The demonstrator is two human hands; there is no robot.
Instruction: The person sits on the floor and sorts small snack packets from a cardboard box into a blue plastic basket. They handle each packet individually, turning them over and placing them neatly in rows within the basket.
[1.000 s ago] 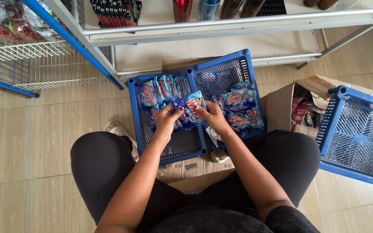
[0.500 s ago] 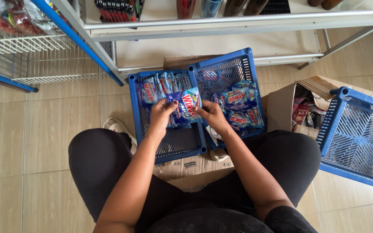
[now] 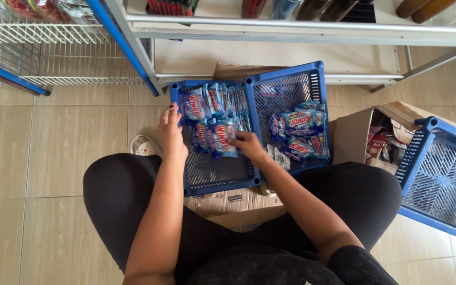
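Note:
Two blue plastic baskets sit side by side in front of my knees. The left basket [image 3: 215, 177] holds a row of blue and red sachets [image 3: 209, 103] at its far end. The right basket [image 3: 286, 84] holds a loose pile of the same sachets [image 3: 299, 132]. My left hand [image 3: 171, 132] rests flat on the left basket's left rim, fingers together. My right hand [image 3: 246, 143] pinches a sachet [image 3: 221, 138] inside the left basket, just in front of the row.
A flattened cardboard box [image 3: 233, 203] lies under the baskets. An open carton [image 3: 378, 140] with packets stands to the right, and beside it another blue basket [image 3: 439, 179]. A white metal shelf [image 3: 302, 26] and a wire rack [image 3: 54, 53] stand ahead on the tiled floor.
My left hand has let go of the sachet and moved left onto the basket's rim. My right hand has carried the sachet down and left into the left basket.

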